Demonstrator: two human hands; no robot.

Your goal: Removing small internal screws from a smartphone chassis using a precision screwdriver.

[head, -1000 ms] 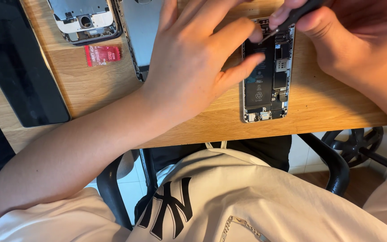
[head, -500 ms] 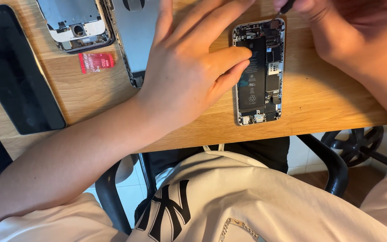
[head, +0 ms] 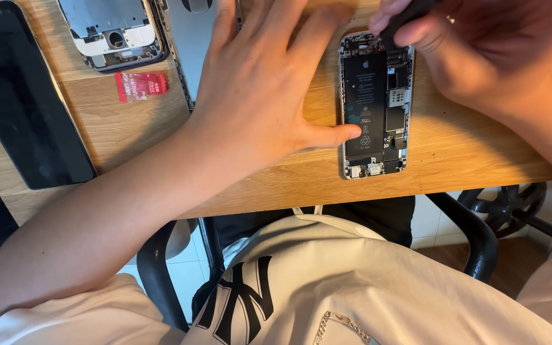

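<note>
The opened silver smartphone with its black battery and circuit parts laid bare [head: 374,105] lies upright on the light wooden tabletop [head: 455,153], its lower end just short of the table's near edge; bare wood lies open to its right, while to its left the room is taken by the left hand [head: 260,89]; that hand rests flat and spread on the table, fingers splayed and holding nothing, its thumb tip pressing the battery's lower left part; the right hand [head: 480,54] hovers over the phone's top end, fingers pinched narrowly around a slim dark tool [head: 398,24] whose tip meets the upper right corner of the phone's inside.

The phone's metal shell acts as a shallow tray; inside it sit the long black battery on the left and small boards and a connector strip on the right.

Further left lie a small red card [head: 140,85], a second stripped phone frame with a round camera hole [head: 113,32] at the far edge, and a flat black screen panel [head: 23,102] reaching toward the table's left edge.

Against half a second ago, the left thumb has slid lower along the battery and the fingers have drawn off the phone; the right hand has come lower over the top end.
</note>
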